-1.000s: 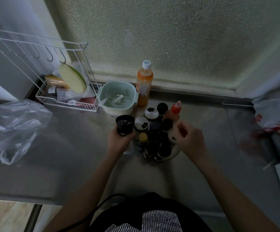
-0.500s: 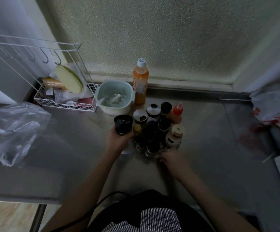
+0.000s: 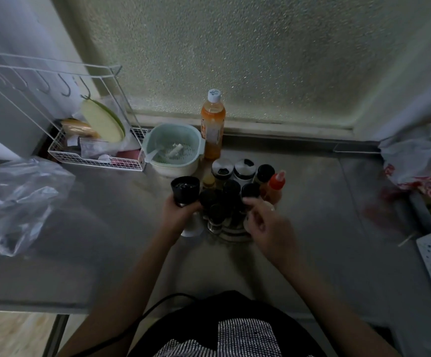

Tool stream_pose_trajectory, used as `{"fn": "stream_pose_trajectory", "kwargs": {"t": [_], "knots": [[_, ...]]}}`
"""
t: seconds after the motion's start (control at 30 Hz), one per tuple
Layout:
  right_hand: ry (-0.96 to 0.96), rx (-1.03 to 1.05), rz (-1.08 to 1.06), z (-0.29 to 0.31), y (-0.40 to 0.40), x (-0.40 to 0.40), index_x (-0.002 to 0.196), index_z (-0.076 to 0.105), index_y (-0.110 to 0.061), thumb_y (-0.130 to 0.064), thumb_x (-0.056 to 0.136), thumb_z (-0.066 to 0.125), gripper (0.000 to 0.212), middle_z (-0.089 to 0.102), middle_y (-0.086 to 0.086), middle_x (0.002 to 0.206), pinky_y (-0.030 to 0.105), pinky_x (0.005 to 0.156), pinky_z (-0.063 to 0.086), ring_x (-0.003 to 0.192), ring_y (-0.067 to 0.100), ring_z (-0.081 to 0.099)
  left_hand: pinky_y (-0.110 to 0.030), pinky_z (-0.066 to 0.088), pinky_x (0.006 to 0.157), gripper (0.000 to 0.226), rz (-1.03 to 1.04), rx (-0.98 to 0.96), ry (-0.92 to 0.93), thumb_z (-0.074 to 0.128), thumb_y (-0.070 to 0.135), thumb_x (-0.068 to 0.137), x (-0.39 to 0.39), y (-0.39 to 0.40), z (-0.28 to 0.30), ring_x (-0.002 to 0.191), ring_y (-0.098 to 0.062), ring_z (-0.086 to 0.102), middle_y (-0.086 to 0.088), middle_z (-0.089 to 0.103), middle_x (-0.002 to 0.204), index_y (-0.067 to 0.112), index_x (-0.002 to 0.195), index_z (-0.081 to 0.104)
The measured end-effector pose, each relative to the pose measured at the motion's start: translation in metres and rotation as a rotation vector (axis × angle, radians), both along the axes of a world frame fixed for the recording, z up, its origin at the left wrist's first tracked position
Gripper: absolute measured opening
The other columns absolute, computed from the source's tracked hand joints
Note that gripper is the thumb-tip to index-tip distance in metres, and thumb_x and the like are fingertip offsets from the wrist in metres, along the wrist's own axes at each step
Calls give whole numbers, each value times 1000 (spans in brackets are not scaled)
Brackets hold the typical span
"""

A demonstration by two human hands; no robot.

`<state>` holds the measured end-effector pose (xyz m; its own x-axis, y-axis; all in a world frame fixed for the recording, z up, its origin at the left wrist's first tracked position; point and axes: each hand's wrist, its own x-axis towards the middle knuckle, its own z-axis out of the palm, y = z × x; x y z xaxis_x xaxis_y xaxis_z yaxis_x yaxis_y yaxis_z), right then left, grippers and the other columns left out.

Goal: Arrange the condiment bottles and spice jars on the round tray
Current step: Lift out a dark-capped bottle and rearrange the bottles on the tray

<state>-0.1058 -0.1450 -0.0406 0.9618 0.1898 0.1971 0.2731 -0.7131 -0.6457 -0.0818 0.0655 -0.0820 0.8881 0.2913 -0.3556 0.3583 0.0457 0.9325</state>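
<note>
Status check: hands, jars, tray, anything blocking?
Left hand grips black-capped grinder beside round tray. Right hand at crowded jars, grip unclear. Green colander stands close behind.

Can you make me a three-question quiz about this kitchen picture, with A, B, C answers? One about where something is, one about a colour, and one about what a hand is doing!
1. Where is the orange bottle?
A. behind the tray's jars, by the window
B. in the wire rack
C. on the floor

2. What colour is the squeeze bottle top?
A. blue
B. red
C. yellow

3. What is the left hand doing?
A. lying flat on the counter
B. waving
C. holding the black-topped grinder

Answers:
1 A, it stands at the window ledge beside the green bowl.
2 B, its pointed cap is red.
3 C, its fingers wrap the grinder's body.
</note>
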Motion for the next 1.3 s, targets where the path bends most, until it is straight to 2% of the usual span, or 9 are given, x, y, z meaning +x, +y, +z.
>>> {"fn": "stream_pose_trajectory", "kwargs": {"t": [0.13, 0.23, 0.33, 0.43, 0.63, 0.87, 0.97, 1.1, 1.3], "knots": [[118, -209, 133, 22, 48, 21, 135, 34, -25, -47, 86, 54, 57, 56, 5, 116, 33, 74, 46, 100, 21, 57, -21, 49, 60, 23, 56, 7, -9, 75, -1, 66, -2, 1, -1, 69, -12, 59, 1, 64, 73, 12, 80, 63], [251, -469, 167, 10, 78, 27, 140, 23, -26, -50, 89, 49, 62, 46, 14, 129, 41, 78, 46, 109, 34, 53, -36, 52, 71, 28, 65, 8, 10, 77, 20, 50, -4, 6, -1, 74, -18, 64, -3, 69, 76, 19, 75, 66], [337, -514, 151, 1, 85, 33, 145, 16, -32, -43, 91, 49, 64, 44, 18, 129, 41, 77, 46, 109, 37, 54, -44, 54, 79, 45, 71, 32, 26, 71, 31, 40, -5, 10, -3, 83, -26, 67, -13, 71, 85, 11, 80, 68], [348, -532, 158, 2, 86, 37, 146, 11, -39, -43, 90, 52, 70, 43, 19, 132, 40, 75, 45, 107, 38, 57, -47, 54, 82, 40, 65, 38, 49, 72, 25, 43, -6, 10, -4, 85, -27, 67, -13, 71, 87, 11, 80, 67], [290, -611, 245, 5, 89, 39, 140, 25, -33, -25, 97, 43, 48, 47, 19, 126, 37, 65, 39, 96, 40, 59, -46, 53, 82, 34, 62, 60, 61, 72, 18, 50, -6, 9, -4, 87, -28, 67, -15, 71, 89, 9, 83, 67], [126, -982, 535, 30, 45, 54, 144, 6, -43, -25, 99, 41, 60, 35, 17, 146, 30, 47, 35, 79, 28, 62, -42, 52, 81, 56, 52, 66, 45, 74, 28, 41, -6, 10, -1, 87, -26, 67, -13, 71, 90, 3, 91, 67], [68, -1032, 574, 32, 32, 62, 145, 12, -42, -23, 98, 42, 59, 33, 16, 147, 32, 59, 39, 101, 30, 58, -46, 53, 83, 60, 44, 63, 46, 73, 34, 39, -5, 10, -4, 91, -28, 67, -14, 72, 92, 5, 92, 67], [2, -991, 602, 22, 30, 65, 145, 18, -40, -38, 96, 44, 55, 37, 9, 146, 39, 94, 36, 129, 28, 38, -49, 54, 84, 58, 48, 58, 50, 74, 33, 40, -5, 11, -7, 91, -28, 68, -14, 72, 92, 7, 92, 67], [-58, -813, 536, 33, 43, 66, 140, 33, -32, -47, 89, 53, 57, 46, 4, 136, 42, 104, 26, 127, 26, 36, -35, 54, 78, 59, 28, 68, 54, 77, 24, 45, -8, 9, -10, 89, -22, 67, -9, 71, 91, 4, 99, 67]]}}
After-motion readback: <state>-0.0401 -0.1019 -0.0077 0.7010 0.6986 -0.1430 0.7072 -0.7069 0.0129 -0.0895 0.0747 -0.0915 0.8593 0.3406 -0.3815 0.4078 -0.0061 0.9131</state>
